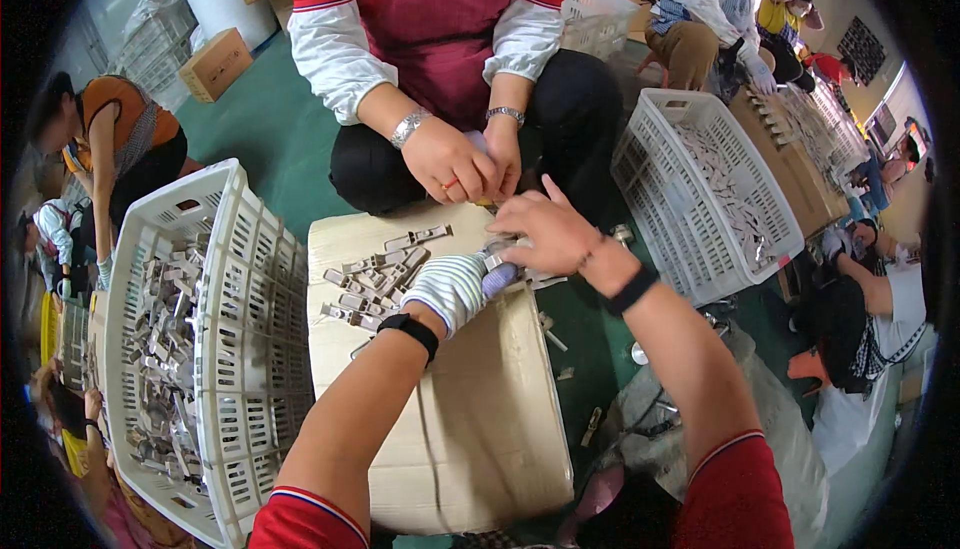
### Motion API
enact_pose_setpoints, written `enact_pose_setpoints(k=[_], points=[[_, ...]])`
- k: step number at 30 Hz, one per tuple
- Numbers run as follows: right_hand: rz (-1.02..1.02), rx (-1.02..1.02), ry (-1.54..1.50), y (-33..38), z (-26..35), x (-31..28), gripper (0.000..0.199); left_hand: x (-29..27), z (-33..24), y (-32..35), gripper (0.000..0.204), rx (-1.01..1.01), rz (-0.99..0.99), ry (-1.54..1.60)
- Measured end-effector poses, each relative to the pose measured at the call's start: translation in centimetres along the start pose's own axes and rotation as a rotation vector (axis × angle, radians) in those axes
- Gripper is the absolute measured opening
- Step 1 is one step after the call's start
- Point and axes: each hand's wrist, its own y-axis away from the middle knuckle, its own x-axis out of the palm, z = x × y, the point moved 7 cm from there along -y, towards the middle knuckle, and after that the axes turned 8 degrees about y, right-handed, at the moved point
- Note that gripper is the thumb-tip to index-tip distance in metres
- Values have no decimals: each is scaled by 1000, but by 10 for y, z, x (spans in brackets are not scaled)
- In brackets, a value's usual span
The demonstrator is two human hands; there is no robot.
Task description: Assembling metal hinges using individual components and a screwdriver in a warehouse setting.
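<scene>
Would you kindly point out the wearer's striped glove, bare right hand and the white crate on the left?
Striped glove (447,289), head view: its back.
Right hand (555,233), head view: its back.
White crate (250,349), head view: right wall.

1. Part (493,248): silvery metal; is sitting between the left hand (452,287) and right hand (550,234); fingers are hiding most of it, its pose not showing clearly.
2. Pieces (380,280): slender, silvery metal; are lying flat, loosely heaped and overlapping, just beside the left hand.
</scene>
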Motion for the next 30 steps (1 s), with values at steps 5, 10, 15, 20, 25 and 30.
enact_pose_setpoints(k=[5, 10, 15, 20, 25, 30], points=[[-239, 8, 177, 39, 27, -2, 61, 5, 2, -2, 33, 146, 77, -174], [-221, 82, 182, 25, 15, 4, 61, 7, 2, -11, 35, 126, 103, -245], [-175, 98, 180, 18, 11, 8, 60, 4, -3, -9, 29, 124, 41, -283], [-183, 104, 186, 16, 19, 8, 59, 3, 4, -6, 28, 62, 32, -253], [-82, 160, 263, 26, 11, 5, 61, 17, -1, -15, 30, -39, 94, -236], [96, 128, 146, 54, 43, -3, 63, 20, -15, 32, 46, -132, 192, 36]])
